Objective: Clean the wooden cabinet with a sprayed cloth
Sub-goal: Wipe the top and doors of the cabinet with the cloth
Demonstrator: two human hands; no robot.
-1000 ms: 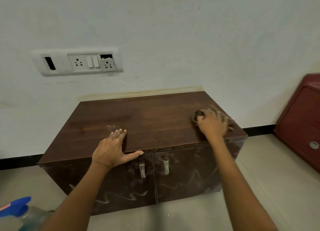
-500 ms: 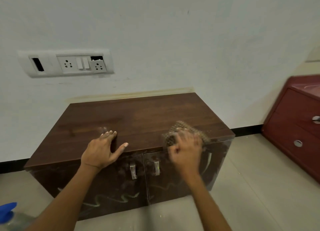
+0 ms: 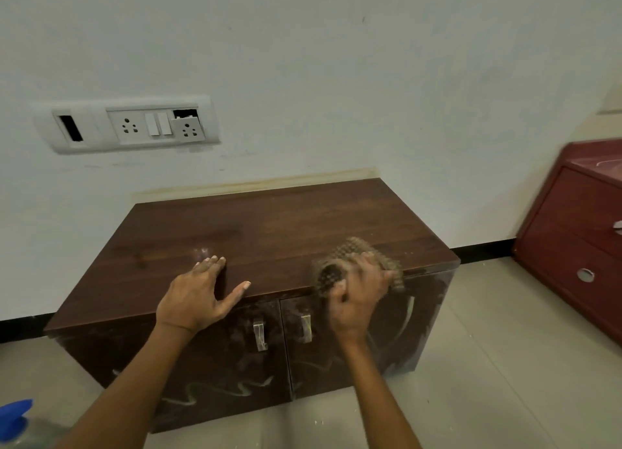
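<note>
A low dark wooden cabinet point(image 3: 269, 226) with two doors and metal handles stands against the white wall. My right hand point(image 3: 358, 290) grips a brown textured cloth point(image 3: 340, 256) and presses it on the front edge of the cabinet top, right of the middle. My left hand point(image 3: 197, 295) lies flat on the top near the front edge, fingers spread, holding nothing. The door fronts show dusty pale streaks.
A spray bottle with a blue head point(image 3: 15, 421) stands on the tiled floor at the lower left. A red cabinet point(image 3: 579, 246) stands at the right. A socket panel point(image 3: 128, 125) is on the wall above.
My right hand has dragged the cloth from the right rear part of the top toward the front edge and leftward. The left hand has stayed planted on the top.
</note>
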